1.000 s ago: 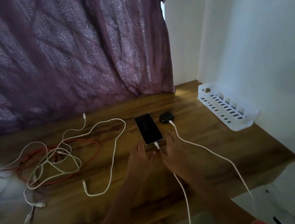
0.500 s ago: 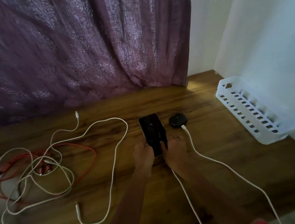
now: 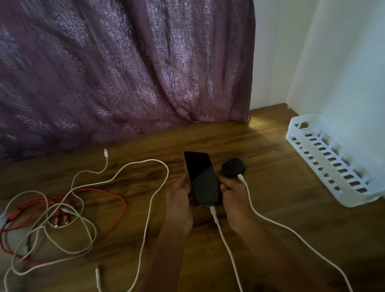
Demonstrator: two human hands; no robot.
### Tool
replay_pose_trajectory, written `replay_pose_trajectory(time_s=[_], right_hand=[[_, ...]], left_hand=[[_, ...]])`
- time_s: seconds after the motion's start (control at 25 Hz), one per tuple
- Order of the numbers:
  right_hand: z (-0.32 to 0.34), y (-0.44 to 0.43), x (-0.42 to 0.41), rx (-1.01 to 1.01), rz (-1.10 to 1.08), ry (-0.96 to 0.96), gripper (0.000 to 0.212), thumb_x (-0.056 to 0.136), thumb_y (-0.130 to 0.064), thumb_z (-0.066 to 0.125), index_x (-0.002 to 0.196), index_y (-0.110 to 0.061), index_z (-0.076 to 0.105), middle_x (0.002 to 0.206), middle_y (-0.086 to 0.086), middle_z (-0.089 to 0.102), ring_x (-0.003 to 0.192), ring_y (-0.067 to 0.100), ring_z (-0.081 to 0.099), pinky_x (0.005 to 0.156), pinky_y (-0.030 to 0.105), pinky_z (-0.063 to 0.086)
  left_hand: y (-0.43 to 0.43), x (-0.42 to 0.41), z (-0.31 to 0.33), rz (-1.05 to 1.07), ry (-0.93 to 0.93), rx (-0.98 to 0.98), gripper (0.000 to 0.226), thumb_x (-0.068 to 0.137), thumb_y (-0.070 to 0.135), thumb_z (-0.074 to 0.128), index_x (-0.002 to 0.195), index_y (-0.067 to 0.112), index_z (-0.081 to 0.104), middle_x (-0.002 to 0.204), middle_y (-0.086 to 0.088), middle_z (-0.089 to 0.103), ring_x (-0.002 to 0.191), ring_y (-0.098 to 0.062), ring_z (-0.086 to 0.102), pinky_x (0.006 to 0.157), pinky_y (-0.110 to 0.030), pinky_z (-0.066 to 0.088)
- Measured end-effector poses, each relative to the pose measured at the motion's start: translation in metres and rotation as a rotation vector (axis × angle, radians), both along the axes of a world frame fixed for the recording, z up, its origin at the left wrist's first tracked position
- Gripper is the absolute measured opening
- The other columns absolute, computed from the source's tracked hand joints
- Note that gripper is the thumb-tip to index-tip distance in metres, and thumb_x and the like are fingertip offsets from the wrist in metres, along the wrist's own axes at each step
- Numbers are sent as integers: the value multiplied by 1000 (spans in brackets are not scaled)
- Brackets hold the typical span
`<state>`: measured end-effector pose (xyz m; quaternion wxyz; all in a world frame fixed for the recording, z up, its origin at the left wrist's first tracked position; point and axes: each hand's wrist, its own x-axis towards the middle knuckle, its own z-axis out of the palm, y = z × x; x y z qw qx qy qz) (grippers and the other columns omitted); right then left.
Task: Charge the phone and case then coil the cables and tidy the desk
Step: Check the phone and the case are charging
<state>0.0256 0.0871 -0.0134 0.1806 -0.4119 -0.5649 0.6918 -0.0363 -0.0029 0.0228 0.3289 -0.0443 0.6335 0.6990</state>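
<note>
Wooden desk (image 3: 256, 223): both hands' fingers (image 3: 183, 186) around plugged-in phone (image 3: 202, 178).

Left of the phone (image 3: 202, 178), tangled cables (image 3: 51, 226) clutter the tabletop (image 3: 267, 209); right of it, past the case (image 3: 233, 168), bare wood reaches the basket (image 3: 339, 164).

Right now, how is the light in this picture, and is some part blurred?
Head view: dim overall; a bright patch falls on the desk corner beside the curtain. The curtain's left part is smeared by motion; the phone screen is dark with faint glare; the wide lens bends the edges.
</note>
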Motion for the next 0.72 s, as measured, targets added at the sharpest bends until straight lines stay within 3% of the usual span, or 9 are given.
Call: replay_pose_trajectory(time_s=[0.08, 0.2, 0.36, 0.44, 0.52, 0.6, 0.72], right_hand=[[21, 1, 3, -5, -44, 83, 35, 96, -1, 37, 124, -9, 57, 118, 5, 61, 100, 13, 59, 81, 24, 51], [54, 6, 7, 30, -60, 179, 35, 96, -3, 41, 126, -12, 57, 122, 5, 60, 111, 18, 57, 98, 40, 48], [106, 8, 17, 74, -9, 336, 35, 95, -5, 44, 124, -18, 59, 120, -2, 63, 114, 17, 58, 100, 43, 46], [125, 8, 21, 99, 10, 389, 34, 95, -6, 44, 122, -20, 59, 115, -6, 65, 113, 19, 59, 98, 42, 47], [137, 8, 25, 137, 42, 429, 34, 96, -9, 44, 123, -23, 58, 116, -3, 65, 110, 23, 59, 90, 37, 50], [145, 6, 28, 152, 79, 468, 34, 96, -11, 44, 124, -25, 57, 120, 6, 64, 100, 24, 59, 67, 19, 55], [155, 2, 33, 139, 60, 500, 34, 96, -12, 44, 125, -23, 57, 117, 9, 65, 90, 24, 57, 48, 9, 46]], left_hand=[[1, 2, 16, 5, 11, 75, 32, 99, 10, 34, 120, 23, 54, 110, -4, 64, 101, -20, 63, 78, -36, 55], [4, 4, 38, -15, 69, 161, 37, 98, 9, 34, 129, 24, 48, 119, -5, 62, 103, -21, 63, 85, -41, 53], [5, 7, 74, -7, 134, 336, 39, 97, 6, 35, 129, 24, 47, 110, -2, 68, 92, -17, 69, 62, -31, 56], [5, 9, 91, -15, 170, 397, 39, 97, 7, 34, 131, 24, 48, 111, 0, 68, 96, -18, 69, 63, -34, 57], [2, 12, 107, -4, 220, 452, 38, 98, 7, 33, 128, 24, 50, 105, 4, 71, 94, -17, 69, 62, -34, 58], [-1, 16, 120, -3, 253, 485, 37, 98, 7, 32, 122, 25, 53, 98, 6, 73, 90, -15, 70, 60, -31, 58], [-5, 21, 130, -9, 282, 517, 35, 98, 9, 32, 119, 26, 55, 100, 3, 72, 91, -15, 70, 58, -29, 57]])
